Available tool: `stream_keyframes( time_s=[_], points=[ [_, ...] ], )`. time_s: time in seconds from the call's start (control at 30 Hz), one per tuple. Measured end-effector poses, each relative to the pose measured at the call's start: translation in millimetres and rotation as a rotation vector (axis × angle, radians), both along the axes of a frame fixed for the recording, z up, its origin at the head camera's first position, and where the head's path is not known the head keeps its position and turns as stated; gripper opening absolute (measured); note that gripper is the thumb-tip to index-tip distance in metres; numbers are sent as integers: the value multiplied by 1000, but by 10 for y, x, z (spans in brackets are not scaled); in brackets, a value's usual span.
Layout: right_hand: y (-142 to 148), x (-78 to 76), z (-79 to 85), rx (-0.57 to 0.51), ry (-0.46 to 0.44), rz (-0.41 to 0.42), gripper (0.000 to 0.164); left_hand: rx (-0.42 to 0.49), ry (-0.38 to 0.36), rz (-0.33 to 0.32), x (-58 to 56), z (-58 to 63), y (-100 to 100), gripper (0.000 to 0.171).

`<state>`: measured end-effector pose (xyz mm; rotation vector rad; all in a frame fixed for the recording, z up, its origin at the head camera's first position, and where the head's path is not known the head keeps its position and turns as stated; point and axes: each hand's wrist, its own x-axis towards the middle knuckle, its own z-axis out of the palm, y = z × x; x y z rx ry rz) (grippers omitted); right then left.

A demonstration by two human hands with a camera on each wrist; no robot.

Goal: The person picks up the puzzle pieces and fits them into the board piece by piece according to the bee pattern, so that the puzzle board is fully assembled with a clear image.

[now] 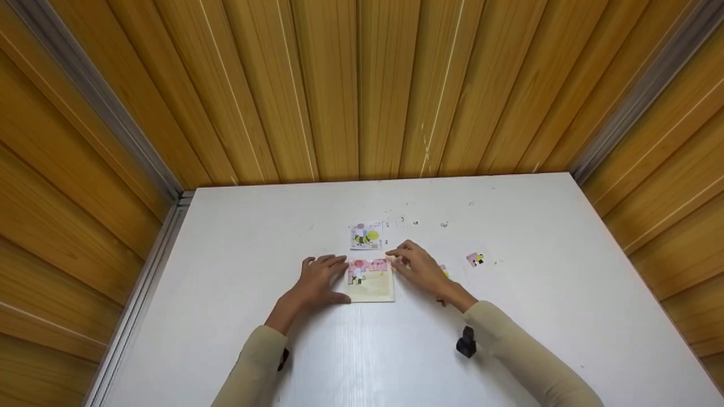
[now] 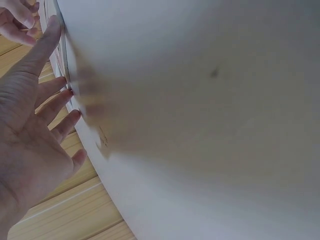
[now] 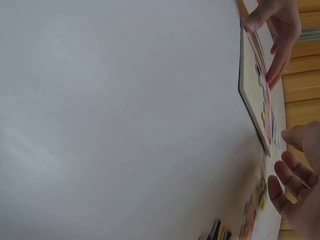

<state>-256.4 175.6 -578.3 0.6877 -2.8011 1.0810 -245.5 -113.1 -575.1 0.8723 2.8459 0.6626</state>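
Observation:
A square wooden jigsaw puzzle board (image 1: 372, 291) lies on the white table, with pink bee-picture pieces (image 1: 357, 272) fitted along its top and upper left. My left hand (image 1: 318, 281) rests along the board's left side, fingers near the upper corner and thumb touching the lower one. In the left wrist view that hand's fingers are spread and fairly straight. Over the board's upper right corner is my right hand (image 1: 421, 268), its fingertips at or just above the edge. The right wrist view shows its fingers loosely bent; I see no piece between them.
A printed bee picture (image 1: 366, 236) lies just beyond the board. One loose puzzle piece (image 1: 475, 259) is off to the right; other pieces (image 1: 444, 270) are partly hidden behind my right hand. Wood-look panels (image 1: 362, 90) wall the table's back and sides.

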Motion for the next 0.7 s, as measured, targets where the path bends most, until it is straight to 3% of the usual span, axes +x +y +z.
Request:
stream_keyframes(
  time_s=[0.33,0.7],
  points=[
    [397,-62,20,26,-30,-59,29,3,5,-7,-9,-10,21,84],
    [564,-78,-18,71,-52,-76,30,-10,9,-13,-37,-15,19,83]
  ],
)
